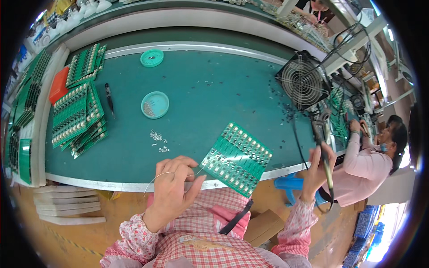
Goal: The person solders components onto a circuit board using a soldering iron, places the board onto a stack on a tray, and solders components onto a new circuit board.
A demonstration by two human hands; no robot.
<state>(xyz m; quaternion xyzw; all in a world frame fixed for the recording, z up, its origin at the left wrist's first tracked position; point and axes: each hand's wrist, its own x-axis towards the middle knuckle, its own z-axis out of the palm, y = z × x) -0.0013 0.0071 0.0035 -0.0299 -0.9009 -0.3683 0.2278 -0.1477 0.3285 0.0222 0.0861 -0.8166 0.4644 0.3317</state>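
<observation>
My left hand is at the front edge of the green work surface. Its fingers are closed around a thin silvery solder wire, which loops out to the left and pokes out toward the board. Just right of these fingers lies a green circuit board panel with rows of pale components, its near corner jutting past the table edge. Off to the right, my right hand grips a soldering iron by its dark handle. The iron points up toward a metal holder; whether its tip touches the holder I cannot tell.
Stacked circuit boards and a red box line the left side, beside a slim black tool. Two round dishes and tiny loose parts lie mid-table. A black fan stands right. A co-worker in pink sits beyond.
</observation>
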